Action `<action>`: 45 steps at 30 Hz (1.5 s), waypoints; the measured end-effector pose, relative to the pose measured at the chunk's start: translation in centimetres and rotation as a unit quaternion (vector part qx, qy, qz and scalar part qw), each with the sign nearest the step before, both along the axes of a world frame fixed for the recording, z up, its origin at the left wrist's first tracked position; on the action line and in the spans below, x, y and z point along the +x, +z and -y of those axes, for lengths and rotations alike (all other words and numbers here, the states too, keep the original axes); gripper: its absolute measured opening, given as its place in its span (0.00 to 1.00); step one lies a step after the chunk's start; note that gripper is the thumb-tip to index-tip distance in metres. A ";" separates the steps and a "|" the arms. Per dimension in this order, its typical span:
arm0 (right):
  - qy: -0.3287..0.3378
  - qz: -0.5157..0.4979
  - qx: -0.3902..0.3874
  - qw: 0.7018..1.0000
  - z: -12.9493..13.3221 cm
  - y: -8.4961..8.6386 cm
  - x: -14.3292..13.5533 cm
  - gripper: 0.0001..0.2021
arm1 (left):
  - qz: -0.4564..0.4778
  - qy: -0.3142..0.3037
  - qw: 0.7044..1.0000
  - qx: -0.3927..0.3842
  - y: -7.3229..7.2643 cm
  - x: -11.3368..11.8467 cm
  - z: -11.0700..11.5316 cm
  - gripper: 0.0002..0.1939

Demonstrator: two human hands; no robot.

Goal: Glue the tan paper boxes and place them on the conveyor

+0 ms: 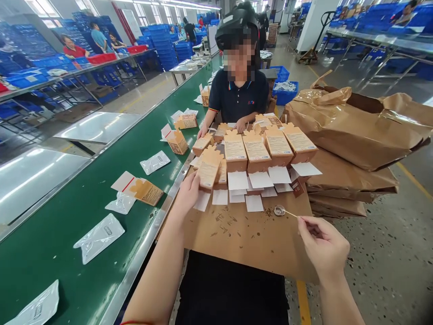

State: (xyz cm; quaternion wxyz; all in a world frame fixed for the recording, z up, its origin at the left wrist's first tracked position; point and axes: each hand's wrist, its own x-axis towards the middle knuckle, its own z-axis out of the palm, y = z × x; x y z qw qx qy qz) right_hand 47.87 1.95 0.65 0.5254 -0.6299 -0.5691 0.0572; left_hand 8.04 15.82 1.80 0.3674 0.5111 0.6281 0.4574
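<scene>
While the left hand [188, 193] has its fingers on the side of a small tan box [209, 171], the right hand [323, 246] pinches a thin stick [291, 214] between thumb and fingers. The left hand looks like it is grasping the box, but I cannot tell how tight. The box is just past the left fingertips, tipped and leaning on other boxes. The stick points left from the right hand, and its far end is at a little clear round dish [279, 210]. That dish sits on the brown board [250, 234], between the two hands but nearer the right one. Small brown marks and bits are on the board beside it.

Past the hands, four tan boxes [255, 149] lean side by side in a row, with white flaps [260, 179] sticking out toward the hands. Close to the body, a black cloth [233, 291] hangs by the near edge of the board.

To the left runs a long green belt [135, 234]. Shiny silver packets [99, 238] and a few open boxes [147, 191] lie on it. Across the board, a person in a dark shirt [238, 97] has both hands near more boxes. To the right, big brown paper bags [352, 124] are piled up. Farther back are blue bins [286, 92].
</scene>
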 end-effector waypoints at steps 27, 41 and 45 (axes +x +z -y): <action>0.166 -0.089 -0.072 0.979 1.1 -1.3 -5.6 0.11 | 0.391 0.103 0.911 -0.078 -3.1 -2.9 11.8 0.43; 0.348 -0.070 -0.145 0.924 -0.2 -5.5 -16.4 0.10 | 0.303 0.045 0.946 -0.105 -4.9 0.4 10.4 0.44; 0.334 -0.074 -0.138 0.929 -0.1 -5.0 -15.5 0.11 | 0.264 0.008 0.960 -0.094 -4.6 0.0 10.9 0.45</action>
